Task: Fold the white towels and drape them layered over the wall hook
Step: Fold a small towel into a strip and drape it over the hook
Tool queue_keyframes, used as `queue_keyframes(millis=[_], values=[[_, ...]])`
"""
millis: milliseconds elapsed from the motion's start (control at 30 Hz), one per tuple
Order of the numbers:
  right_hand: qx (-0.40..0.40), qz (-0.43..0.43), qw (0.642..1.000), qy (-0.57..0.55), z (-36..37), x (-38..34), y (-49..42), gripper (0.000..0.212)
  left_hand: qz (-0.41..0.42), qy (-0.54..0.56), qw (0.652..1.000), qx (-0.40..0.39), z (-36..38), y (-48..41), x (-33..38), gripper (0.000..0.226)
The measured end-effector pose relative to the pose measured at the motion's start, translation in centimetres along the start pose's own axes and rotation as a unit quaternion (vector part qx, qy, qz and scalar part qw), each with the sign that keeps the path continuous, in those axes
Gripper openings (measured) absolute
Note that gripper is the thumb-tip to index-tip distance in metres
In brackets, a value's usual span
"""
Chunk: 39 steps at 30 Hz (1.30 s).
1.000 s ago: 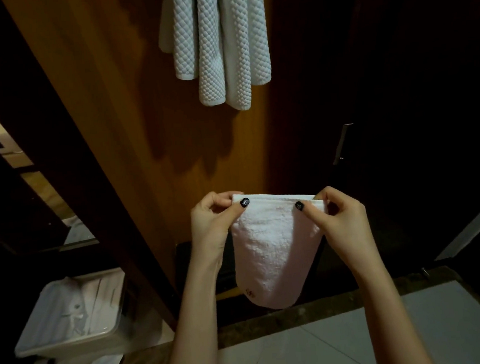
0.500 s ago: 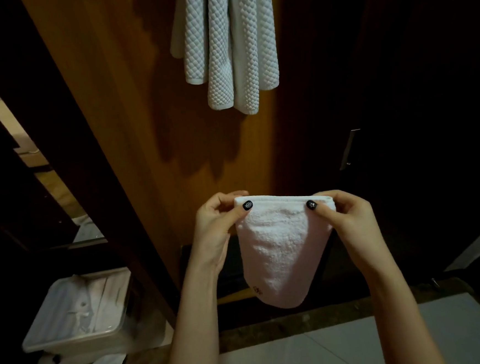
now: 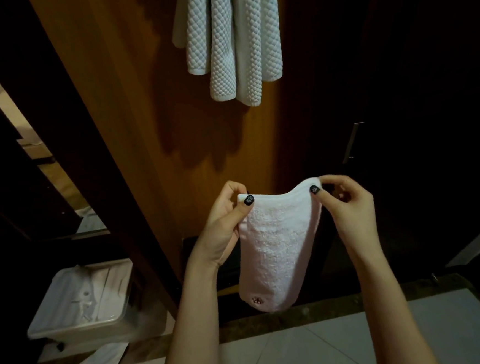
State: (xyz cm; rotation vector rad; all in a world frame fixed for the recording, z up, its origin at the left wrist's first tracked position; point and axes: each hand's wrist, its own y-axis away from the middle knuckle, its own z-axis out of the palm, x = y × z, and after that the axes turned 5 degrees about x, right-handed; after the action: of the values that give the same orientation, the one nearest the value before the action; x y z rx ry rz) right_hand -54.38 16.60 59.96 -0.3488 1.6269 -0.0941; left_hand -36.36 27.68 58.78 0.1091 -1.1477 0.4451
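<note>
Where I stand: facing a wooden wall panel (image 3: 129, 104), pale floor tiles (image 3: 332, 347) under my arms.
Small white towel (image 3: 278, 245): folded, hanging in the air between my hands; below the waffle towel and well apart from it; a small stitched mark near its lower left corner.
Left hand (image 3: 222, 229): thumb and fingers pinch the towel's top left corner.
Right hand (image 3: 347, 205): thumb and fingers pinch the top right corner, held slightly higher.
Waffle towel (image 3: 230, 39): white, draped high on the panel in several folds; what it hangs from is cut off at the top.
Plastic bin (image 3: 82, 306): on the floor at my lower left, pale cloth inside.
</note>
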Motion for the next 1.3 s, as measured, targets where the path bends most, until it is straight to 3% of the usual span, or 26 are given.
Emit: queue_keyframes(millis=[67,133,200,300,433,567,667,833,1100,1300], values=[[-0.019,-0.05,0.997,0.047,-0.4,0.1,-0.2,0.039,0.013,-0.012,1.0,0.022,0.0,-0.1,-0.1,0.01],[-0.13,-0.053,0.99,0.018,-0.7,0.0,-0.2,0.049,0.024,-0.014,0.999,0.037,0.0,-0.3,-0.2,0.01],[-0.231,-0.039,0.972,0.005,-0.4,0.0,0.2,0.049,0.024,-0.019,0.999,0.027,0.3,-0.4,-0.2,0.01],[-0.282,-0.042,0.958,0.002,0.4,0.0,0.7,0.043,0.0,-0.013,1.0,-0.023,1.0,-0.5,-0.5,0.009],[-0.284,-0.063,0.957,-0.003,0.7,-0.2,0.8,0.029,-0.011,-0.051,0.998,-0.032,1.3,-0.6,-0.6,0.005],[-0.288,-0.049,0.956,-0.017,0.7,-0.4,0.8,0.016,-0.005,-0.085,0.996,-0.016,1.5,-0.7,-0.6,0.017],[-0.282,-0.062,0.957,-0.023,0.9,-0.6,0.8,0.014,0.012,-0.113,0.993,-0.011,1.5,-0.9,-0.6,0.008],[-0.242,-0.046,0.969,-0.022,1.0,-0.4,0.2,0.011,0.019,-0.147,0.988,0.041,1.4,-1.4,-0.4,0.023],[-0.22,-0.032,0.975,-0.01,1.0,-0.2,0.3,0.007,0.044,-0.212,0.971,0.105,1.3,-1.9,-0.9,0.012],[-0.228,-0.031,0.973,0.03,0.6,-0.6,0.0,0.004,0.123,-0.222,0.966,0.056,1.1,-1.6,-1.0,0.005]])
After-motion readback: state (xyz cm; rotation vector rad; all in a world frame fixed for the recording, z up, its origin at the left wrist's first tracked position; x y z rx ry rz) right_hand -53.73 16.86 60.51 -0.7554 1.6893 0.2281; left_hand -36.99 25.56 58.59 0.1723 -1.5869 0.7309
